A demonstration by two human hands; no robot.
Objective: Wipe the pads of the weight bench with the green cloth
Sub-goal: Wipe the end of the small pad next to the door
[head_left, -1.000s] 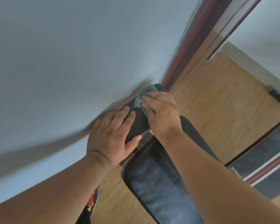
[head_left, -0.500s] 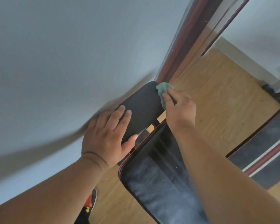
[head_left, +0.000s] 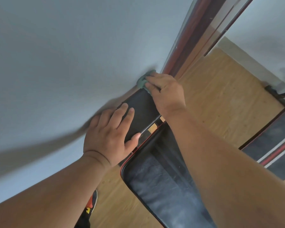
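The weight bench has two black pads: a small far pad (head_left: 142,111) close to the wall and a long near pad (head_left: 158,186) with red piping. My right hand (head_left: 166,94) presses the bunched green cloth (head_left: 142,80) onto the far end of the small pad, at the wall. My left hand (head_left: 111,135) lies flat on the small pad's left side, fingers spread, thumb at the gap between the pads. Most of the cloth is hidden under my right fingers.
A pale wall (head_left: 72,55) fills the left and top. A dark red and brown frame (head_left: 192,38) runs up beside it. Wooden floor (head_left: 220,99) lies to the right, with a dark striped mat (head_left: 273,148) at the right edge. A shoe (head_left: 92,201) shows below.
My right hand has slid the green cloth from the small pad's right edge up to its far end by the wall. My left hand has stayed pressed on the pad.
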